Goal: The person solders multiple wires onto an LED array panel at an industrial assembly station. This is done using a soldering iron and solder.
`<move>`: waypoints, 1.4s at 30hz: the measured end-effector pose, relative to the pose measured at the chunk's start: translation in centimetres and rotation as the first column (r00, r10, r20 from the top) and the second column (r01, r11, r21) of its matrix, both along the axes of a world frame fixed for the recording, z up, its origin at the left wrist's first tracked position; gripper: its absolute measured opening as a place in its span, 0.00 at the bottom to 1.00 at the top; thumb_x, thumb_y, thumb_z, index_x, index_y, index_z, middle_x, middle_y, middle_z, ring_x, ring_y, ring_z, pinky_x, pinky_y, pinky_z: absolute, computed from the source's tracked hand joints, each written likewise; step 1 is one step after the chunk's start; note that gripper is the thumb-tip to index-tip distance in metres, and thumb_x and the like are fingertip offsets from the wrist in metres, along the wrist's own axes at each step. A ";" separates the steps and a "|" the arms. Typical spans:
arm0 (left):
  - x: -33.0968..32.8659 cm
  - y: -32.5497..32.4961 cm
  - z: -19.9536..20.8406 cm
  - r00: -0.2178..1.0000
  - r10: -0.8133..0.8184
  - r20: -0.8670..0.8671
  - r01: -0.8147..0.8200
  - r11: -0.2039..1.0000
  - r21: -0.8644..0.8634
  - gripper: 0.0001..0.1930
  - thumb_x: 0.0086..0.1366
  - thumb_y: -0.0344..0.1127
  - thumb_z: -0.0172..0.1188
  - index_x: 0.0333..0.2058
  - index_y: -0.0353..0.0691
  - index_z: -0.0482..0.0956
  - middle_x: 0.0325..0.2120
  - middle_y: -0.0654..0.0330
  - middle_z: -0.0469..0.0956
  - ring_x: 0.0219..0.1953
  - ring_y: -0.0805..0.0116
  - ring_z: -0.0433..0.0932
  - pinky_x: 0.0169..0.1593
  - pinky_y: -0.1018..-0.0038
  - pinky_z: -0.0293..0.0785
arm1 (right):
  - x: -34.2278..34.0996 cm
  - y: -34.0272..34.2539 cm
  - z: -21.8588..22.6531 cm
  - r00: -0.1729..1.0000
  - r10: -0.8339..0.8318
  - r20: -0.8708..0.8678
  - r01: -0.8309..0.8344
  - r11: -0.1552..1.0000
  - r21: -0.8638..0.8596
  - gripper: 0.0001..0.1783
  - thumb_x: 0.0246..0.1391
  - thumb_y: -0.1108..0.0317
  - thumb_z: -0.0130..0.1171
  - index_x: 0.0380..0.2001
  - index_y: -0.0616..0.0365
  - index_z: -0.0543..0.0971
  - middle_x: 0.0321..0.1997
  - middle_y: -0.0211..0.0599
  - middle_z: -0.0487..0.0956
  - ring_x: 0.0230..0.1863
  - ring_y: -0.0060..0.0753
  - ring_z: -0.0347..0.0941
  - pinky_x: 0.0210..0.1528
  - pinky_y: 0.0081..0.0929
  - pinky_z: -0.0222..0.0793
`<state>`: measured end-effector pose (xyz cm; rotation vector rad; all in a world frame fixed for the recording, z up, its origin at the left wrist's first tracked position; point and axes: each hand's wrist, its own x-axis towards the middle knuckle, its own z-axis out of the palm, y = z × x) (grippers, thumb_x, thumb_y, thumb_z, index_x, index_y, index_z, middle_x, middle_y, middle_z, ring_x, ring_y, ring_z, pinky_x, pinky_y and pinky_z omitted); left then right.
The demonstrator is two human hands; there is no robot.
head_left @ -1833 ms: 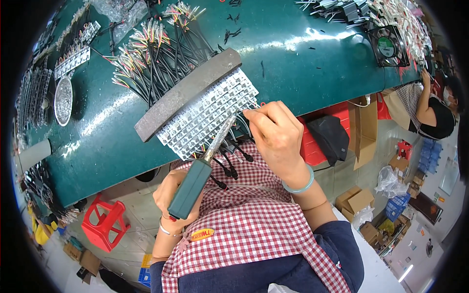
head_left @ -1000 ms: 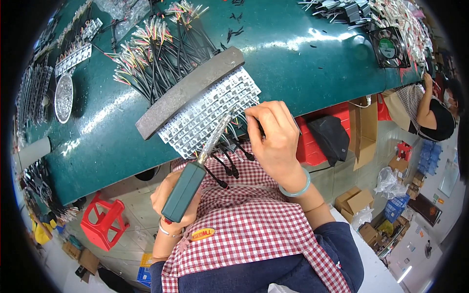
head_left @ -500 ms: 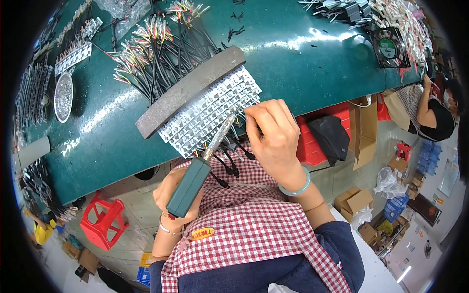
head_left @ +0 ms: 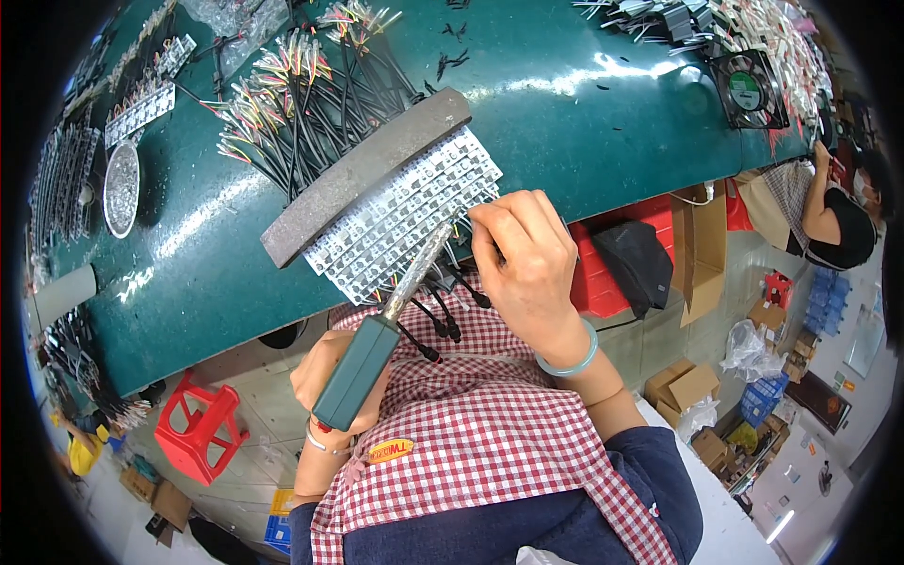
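Observation:
A white panel of small LED boards (head_left: 405, 218) lies at the near edge of the green table (head_left: 584, 122), its far side under a long grey bar (head_left: 363, 177). My left hand (head_left: 330, 372) grips a green-handled soldering iron (head_left: 363, 363) whose metal tip rests on the panel's near edge. My right hand (head_left: 523, 259) is closed at the panel's right corner, pinching thin wires there; what exactly sits between the fingers is hidden. Short black leads (head_left: 443, 311) hang below the panel.
Bundles of black cables with coloured ends (head_left: 301, 85) lie behind the bar. A round metal dish (head_left: 121, 188) and more LED strips (head_left: 141, 104) sit at the left, a black fan (head_left: 749, 89) at far right. A red stool (head_left: 202, 428), cardboard boxes and another person (head_left: 838, 212) are nearby.
The iron's tip shifted slightly along the panel's near edge and back; both hands stay in about the same place.

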<state>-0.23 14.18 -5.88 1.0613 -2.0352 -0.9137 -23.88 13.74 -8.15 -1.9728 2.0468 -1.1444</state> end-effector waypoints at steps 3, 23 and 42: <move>0.1 0.1 0.2 0.999 0.012 0.031 -0.011 0.999 -0.030 0.11 0.47 0.24 0.67 0.32 0.27 0.80 0.26 0.50 0.78 0.23 0.59 0.78 0.28 0.71 0.72 | 0.0 0.1 0.0 1.000 -0.001 -0.004 0.001 1.000 -0.001 0.08 0.41 0.80 0.62 0.28 0.60 0.77 0.28 0.36 0.71 0.30 0.37 0.70 0.28 0.32 0.67; 1.7 1.4 -1.2 0.971 0.208 0.120 -0.211 0.977 0.014 0.13 0.48 0.26 0.66 0.36 0.29 0.81 0.33 0.46 0.81 0.29 0.52 0.82 0.34 0.68 0.77 | -8.5 -3.2 2.0 0.996 -0.084 0.032 0.086 0.993 -0.075 0.05 0.45 0.81 0.64 0.27 0.62 0.81 0.31 0.41 0.80 0.35 0.43 0.77 0.38 0.33 0.73; 1.6 1.2 -1.6 0.967 0.227 0.117 -0.230 0.973 0.007 0.14 0.48 0.25 0.67 0.36 0.28 0.81 0.34 0.45 0.81 0.30 0.50 0.82 0.35 0.67 0.77 | -23.5 -11.9 0.3 0.908 0.026 -0.418 -0.084 0.989 -0.121 0.07 0.51 0.75 0.59 0.35 0.55 0.75 0.37 0.33 0.76 0.40 0.39 0.73 0.42 0.34 0.67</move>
